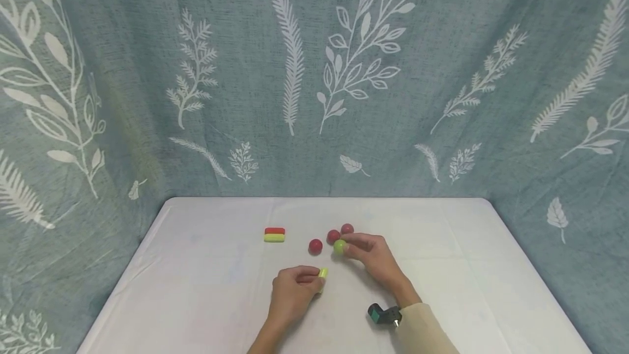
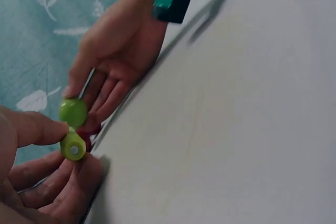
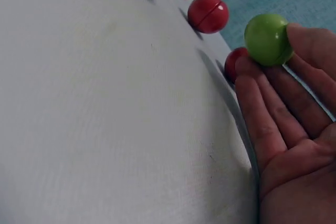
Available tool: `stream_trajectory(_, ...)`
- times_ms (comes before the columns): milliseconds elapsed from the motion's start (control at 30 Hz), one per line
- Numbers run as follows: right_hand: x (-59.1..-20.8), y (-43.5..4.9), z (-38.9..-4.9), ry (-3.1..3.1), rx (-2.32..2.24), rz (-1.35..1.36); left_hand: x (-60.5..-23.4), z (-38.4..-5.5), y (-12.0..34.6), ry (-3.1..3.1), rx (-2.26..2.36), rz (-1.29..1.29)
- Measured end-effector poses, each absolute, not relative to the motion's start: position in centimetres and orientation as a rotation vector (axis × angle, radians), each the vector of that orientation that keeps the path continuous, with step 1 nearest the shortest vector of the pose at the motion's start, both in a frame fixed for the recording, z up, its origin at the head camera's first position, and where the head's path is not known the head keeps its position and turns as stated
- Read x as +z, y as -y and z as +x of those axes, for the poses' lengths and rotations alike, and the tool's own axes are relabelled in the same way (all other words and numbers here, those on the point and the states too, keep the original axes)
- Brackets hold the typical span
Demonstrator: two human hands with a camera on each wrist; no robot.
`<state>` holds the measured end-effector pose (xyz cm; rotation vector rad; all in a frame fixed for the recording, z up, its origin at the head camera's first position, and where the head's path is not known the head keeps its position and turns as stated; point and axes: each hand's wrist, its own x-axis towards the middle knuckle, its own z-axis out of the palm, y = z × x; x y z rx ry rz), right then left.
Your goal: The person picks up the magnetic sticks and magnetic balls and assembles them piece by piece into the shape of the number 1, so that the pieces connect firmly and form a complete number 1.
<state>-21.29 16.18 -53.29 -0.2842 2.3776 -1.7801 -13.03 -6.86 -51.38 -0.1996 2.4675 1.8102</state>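
My left hand (image 1: 294,292) pinches a short yellow-green rod (image 2: 72,145) between thumb and fingertips. A small metal disc shows in the rod's end in the left wrist view. My right hand (image 1: 377,263) holds a bright green ball (image 3: 266,39) between thumb and fingers, farther back and to the right of the rod. In the left wrist view the ball and rod overlap closely. Just beyond the green ball are two red balls (image 1: 333,236), partly covered by the right hand in the right wrist view. Left of it lies another red ball (image 1: 315,246), with a seam round it.
At the back left a red rod (image 1: 274,230) and a yellow-green rod (image 1: 274,238) lie side by side on the white-covered table (image 1: 196,288). A black device (image 1: 385,314) with a green patch sits at the right wrist. A leaf-patterned blue-green curtain (image 1: 236,70) hangs behind.
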Motion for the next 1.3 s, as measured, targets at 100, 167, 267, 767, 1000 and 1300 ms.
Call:
stream_trajectory(100, -53.4, -16.2, -21.2, -2.316, -1.839, -0.239, -51.4, -12.9, 6.0, -2.481, 1.809, -0.218)
stream_trajectory(167, -53.4, -16.3, -21.2, -2.281, -1.876, -0.218, -51.3, -12.8, 5.5, -2.487, 1.817, -0.225)
stream_trajectory(267, -53.4, -16.4, -21.2, -2.263, -1.882, -0.199, -51.2, -12.9, 5.1, -2.437, 1.857, -0.221)
stream_trajectory(767, -53.1, -16.0, -21.1, -2.384, -1.649, -0.333, -51.7, -13.2, 4.2, -2.340, 1.934, -0.194)
stream_trajectory(1000, -52.8, -15.8, -20.8, -2.402, -1.561, -0.422, -51.6, -13.2, 3.8, -2.359, 1.926, -0.234)
stream_trajectory(1300, -53.0, -15.8, -20.9, -2.407, -1.559, -0.463, -51.4, -13.3, 3.5, -2.412, 1.878, -0.278)
